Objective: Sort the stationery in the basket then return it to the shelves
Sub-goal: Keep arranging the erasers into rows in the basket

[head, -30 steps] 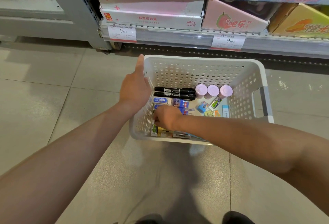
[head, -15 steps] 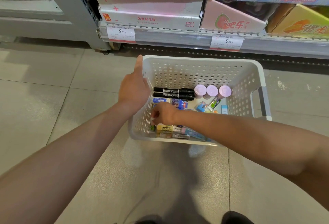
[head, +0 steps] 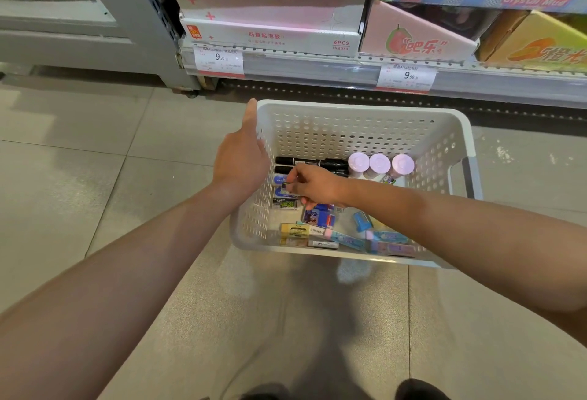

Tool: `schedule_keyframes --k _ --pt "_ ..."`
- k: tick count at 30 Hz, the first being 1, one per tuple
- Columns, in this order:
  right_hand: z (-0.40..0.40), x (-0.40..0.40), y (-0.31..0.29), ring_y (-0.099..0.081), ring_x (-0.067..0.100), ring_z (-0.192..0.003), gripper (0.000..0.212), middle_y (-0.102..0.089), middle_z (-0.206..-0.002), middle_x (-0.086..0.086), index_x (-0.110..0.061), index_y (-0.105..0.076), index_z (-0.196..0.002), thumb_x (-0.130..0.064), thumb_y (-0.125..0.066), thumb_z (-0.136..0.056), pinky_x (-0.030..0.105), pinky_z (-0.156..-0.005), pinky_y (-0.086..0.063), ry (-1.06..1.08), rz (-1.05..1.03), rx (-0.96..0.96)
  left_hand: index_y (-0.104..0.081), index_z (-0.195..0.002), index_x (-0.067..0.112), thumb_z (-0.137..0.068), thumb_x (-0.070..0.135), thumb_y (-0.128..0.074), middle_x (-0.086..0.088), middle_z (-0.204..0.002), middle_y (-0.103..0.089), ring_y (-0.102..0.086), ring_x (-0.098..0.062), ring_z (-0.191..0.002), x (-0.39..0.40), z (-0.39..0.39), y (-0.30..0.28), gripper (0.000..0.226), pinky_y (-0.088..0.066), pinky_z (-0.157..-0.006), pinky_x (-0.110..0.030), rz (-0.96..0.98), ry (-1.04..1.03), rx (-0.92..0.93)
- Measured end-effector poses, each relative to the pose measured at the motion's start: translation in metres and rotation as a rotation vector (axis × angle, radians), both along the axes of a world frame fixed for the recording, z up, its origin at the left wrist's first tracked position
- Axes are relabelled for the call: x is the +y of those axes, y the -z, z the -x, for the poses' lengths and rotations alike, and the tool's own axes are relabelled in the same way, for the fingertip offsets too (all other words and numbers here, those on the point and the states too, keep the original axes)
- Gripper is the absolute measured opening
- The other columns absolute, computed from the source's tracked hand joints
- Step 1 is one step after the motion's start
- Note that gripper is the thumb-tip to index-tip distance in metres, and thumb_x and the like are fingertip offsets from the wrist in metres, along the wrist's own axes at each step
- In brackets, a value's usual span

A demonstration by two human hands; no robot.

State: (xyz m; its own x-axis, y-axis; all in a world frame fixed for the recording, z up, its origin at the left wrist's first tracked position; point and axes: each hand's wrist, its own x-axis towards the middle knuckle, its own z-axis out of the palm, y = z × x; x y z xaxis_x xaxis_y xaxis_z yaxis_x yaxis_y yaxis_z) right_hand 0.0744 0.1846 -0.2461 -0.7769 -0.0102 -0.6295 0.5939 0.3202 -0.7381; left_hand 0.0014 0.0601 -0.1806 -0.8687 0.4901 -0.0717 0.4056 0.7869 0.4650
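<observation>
A: What is seen on the left?

B: The floor [head: 95, 177] is seen there, made of pale tiles. The left hand [head: 240, 158] is laid on the left wall of the white basket [head: 349, 107]. The wall is gripped by it, with the thumb pointed up along the rim. The fingers are hidden behind the wall.

A: Where is the basket kept?

B: It is set on the floor, just in front of the shelf [head: 317, 66]. Two price tags [head: 218, 59] are stuck on the shelf edge, and big boxes [head: 270, 18] are stacked above it.

A: What is kept inside the basket?

B: Small erasers [head: 287, 202] are lined up by the left wall. Two black markers [head: 305, 163] are laid flat near the back. A yellow box [head: 293, 229] is seen at the front. A blue pack [head: 317, 218] is laid near the middle.

A: What is done by the right hand?

B: The right hand [head: 313, 185] is reached into the basket, over the erasers. Its fingers are curled, and something small and thin is pinched at the tips. What it is cannot be told.

A: And on the right?

B: Three pink caps [head: 379, 164] are stood in a row, close together, by the back wall. Blue and pink packs [head: 386, 237] are laid at the front right. A grey handle [head: 470, 177] is seen on the basket's right wall.
</observation>
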Motion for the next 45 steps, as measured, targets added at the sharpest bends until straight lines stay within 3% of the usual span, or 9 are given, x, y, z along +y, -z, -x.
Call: schedule_keyframes --k 5,8,11,16,22,25,29,34,45 --pt "-0.002 -0.003 0.002 -0.057 0.009 -0.065 0.038 -0.059 -0.101 0.012 -0.004 -0.048 -0.130 -0.004 -0.054 -0.092 0.011 -0.054 -0.046 -0.190 -0.152 -0.001 -0.006 -0.152 0.023 -0.098 0.011 -0.044 -0.014 -0.102 -0.065 -0.058 -0.020 -0.075 0.000 0.001 0.001 0.067 -0.054 -0.070 -0.037 0.004 -0.010 -0.010" --pt "-0.005 -0.008 0.006 -0.063 0.025 -0.091 0.038 -0.062 -0.112 0.018 -0.005 -0.052 -0.128 -0.007 -0.056 -0.091 0.023 -0.069 -0.049 -0.351 -0.328 0.082 -0.006 -0.152 0.024 -0.098 0.011 -0.044 -0.014 -0.103 -0.064 -0.059 -0.020 -0.077 0.000 0.002 0.002 0.067 -0.055 -0.072 -0.037 0.005 -0.012 -0.014" --pt "-0.009 -0.011 0.010 -0.057 0.026 -0.109 0.038 -0.062 -0.118 0.013 -0.009 -0.056 -0.126 -0.023 -0.059 -0.091 0.030 -0.087 -0.045 -0.494 -0.496 0.178 -0.006 -0.152 0.024 -0.098 0.011 -0.043 -0.013 -0.099 -0.064 -0.062 -0.023 -0.079 -0.001 0.001 0.001 0.067 -0.057 -0.074 -0.042 -0.005 -0.006 -0.023" --pt "-0.013 -0.018 0.015 -0.059 0.026 -0.104 0.032 -0.064 -0.112 0.012 -0.011 -0.058 -0.120 -0.026 -0.058 -0.091 0.030 -0.078 -0.046 -0.454 -0.594 0.270 -0.006 -0.152 0.024 -0.098 0.010 -0.043 -0.013 -0.094 -0.063 -0.062 -0.024 -0.077 -0.001 0.001 0.001 0.067 -0.056 -0.073 -0.044 -0.015 -0.005 -0.034" --pt "-0.007 -0.025 0.018 -0.052 0.026 -0.110 0.031 -0.057 -0.116 0.009 -0.012 -0.062 -0.113 -0.031 -0.059 -0.089 0.034 -0.081 -0.048 -0.484 -0.719 0.353 -0.005 -0.152 0.026 -0.097 0.011 -0.043 -0.013 -0.097 -0.063 -0.062 -0.026 -0.076 -0.001 0.001 0.003 0.068 -0.057 -0.071 -0.045 -0.011 -0.010 -0.036" --pt "-0.006 -0.033 0.023 -0.059 0.029 -0.101 0.028 -0.060 -0.110 0.009 -0.009 -0.062 -0.107 -0.029 -0.057 -0.089 0.032 -0.069 -0.046 -0.556 -0.798 0.359 -0.005 -0.152 0.027 -0.097 0.011 -0.043 -0.014 -0.098 -0.063 -0.062 -0.026 -0.075 -0.001 0.003 0.003 0.068 -0.057 -0.070 -0.045 0.000 -0.016 -0.039" --pt "-0.008 -0.034 0.025 -0.062 0.030 -0.093 0.026 -0.062 -0.104 0.010 -0.006 -0.059 -0.104 -0.026 -0.059 -0.087 0.030 -0.062 -0.042 -0.577 -0.809 0.326 -0.005 -0.152 0.026 -0.098 0.011 -0.042 -0.010 -0.085 -0.061 -0.061 -0.024 -0.069 -0.001 0.002 0.002 0.067 -0.057 -0.067 -0.045 0.009 -0.013 -0.041" --pt "-0.009 -0.034 0.029 -0.062 0.031 -0.092 0.030 -0.062 -0.103 0.012 -0.005 -0.057 -0.107 -0.026 -0.062 -0.086 0.029 -0.062 -0.041 -0.548 -0.786 0.300 -0.006 -0.152 0.026 -0.097 0.011 -0.043 -0.013 -0.090 -0.063 -0.062 -0.025 -0.071 -0.001 0.002 0.003 0.067 -0.057 -0.068 -0.045 0.002 -0.013 -0.037" --pt "-0.006 -0.025 0.024 -0.060 0.028 -0.093 0.027 -0.060 -0.104 0.013 -0.006 -0.058 -0.102 -0.018 -0.068 -0.080 0.034 -0.073 -0.049 -0.502 -0.685 0.268 -0.006 -0.152 0.025 -0.098 0.011 -0.042 -0.007 -0.073 -0.057 -0.058 -0.021 -0.064 0.000 0.001 -0.001 0.066 -0.056 -0.063 -0.042 0.008 -0.010 -0.041"
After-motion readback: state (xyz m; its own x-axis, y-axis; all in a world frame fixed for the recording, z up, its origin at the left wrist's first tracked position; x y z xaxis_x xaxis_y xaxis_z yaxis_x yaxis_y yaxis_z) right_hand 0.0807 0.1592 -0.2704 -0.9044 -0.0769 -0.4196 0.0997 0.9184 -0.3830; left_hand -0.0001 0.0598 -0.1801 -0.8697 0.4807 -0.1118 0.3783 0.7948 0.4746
